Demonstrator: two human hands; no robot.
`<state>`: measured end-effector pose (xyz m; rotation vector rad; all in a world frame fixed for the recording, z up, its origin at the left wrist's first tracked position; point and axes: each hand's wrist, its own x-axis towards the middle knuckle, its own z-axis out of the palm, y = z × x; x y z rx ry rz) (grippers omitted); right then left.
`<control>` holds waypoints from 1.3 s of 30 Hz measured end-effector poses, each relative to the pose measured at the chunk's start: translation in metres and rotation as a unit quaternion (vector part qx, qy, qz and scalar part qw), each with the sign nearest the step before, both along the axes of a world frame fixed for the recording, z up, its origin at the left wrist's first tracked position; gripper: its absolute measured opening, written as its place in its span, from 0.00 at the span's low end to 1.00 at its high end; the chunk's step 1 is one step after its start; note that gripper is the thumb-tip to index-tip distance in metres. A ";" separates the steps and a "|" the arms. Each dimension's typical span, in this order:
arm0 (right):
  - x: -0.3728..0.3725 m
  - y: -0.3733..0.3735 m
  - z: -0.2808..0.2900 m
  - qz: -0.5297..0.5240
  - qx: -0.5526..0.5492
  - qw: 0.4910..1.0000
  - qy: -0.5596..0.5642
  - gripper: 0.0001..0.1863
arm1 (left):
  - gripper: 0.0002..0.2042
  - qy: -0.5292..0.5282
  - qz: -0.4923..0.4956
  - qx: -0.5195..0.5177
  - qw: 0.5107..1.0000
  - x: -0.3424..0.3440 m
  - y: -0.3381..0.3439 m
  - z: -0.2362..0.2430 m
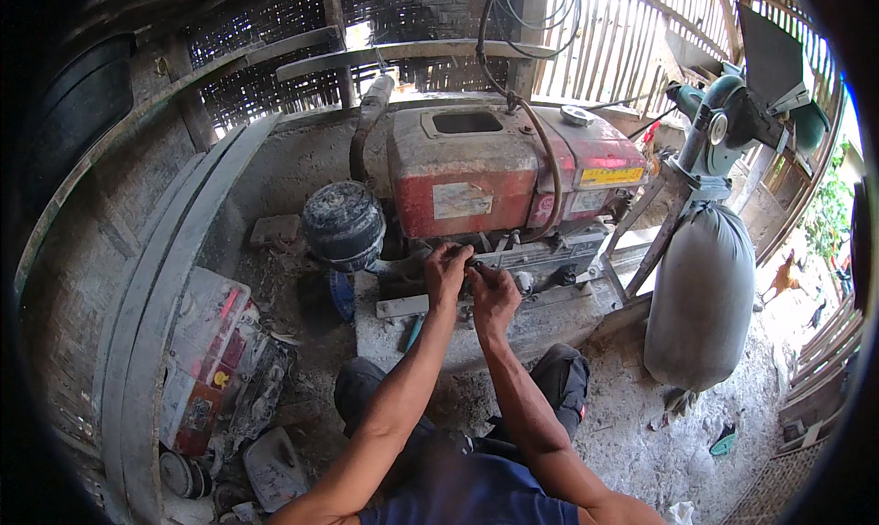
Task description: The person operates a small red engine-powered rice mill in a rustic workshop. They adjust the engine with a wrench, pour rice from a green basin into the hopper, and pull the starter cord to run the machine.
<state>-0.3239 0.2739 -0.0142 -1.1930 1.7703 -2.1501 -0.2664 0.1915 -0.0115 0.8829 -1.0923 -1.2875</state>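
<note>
In front of me stands a dusty red engine (522, 205) on a concrete block (449, 342). Both hands meet low at its near side. My left hand (446, 270) is closed, its fingertips pinched at a small dark part. Close beside it, my right hand (495, 298) is also closed, with thumb and fingers at the same spot. What they grip is too small and covered to name. A round black air filter (343, 221) sits left of my hands. A thick brown hose (552, 150) hangs down over the engine.
A green-grey machine with a hopper (723, 127) stands at the right, a full grey sack (700, 296) below it. Another dusty red engine (206, 360) lies at the left by long boards (174, 314). A green sandal (723, 441) lies on the floor.
</note>
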 end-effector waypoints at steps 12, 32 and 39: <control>-0.003 -0.001 0.000 -0.021 -0.018 0.996 0.087 0.08 | 0.07 -0.012 0.004 -0.016 1.000 0.000 0.000 0.001; -0.002 0.000 0.001 -0.024 0.045 0.998 0.045 0.15 | 0.07 0.004 0.006 -0.020 1.000 0.001 0.005 0.006; -0.007 0.000 0.003 -0.036 0.057 0.993 0.094 0.15 | 0.07 0.014 -0.008 -0.010 1.000 0.002 0.003 0.005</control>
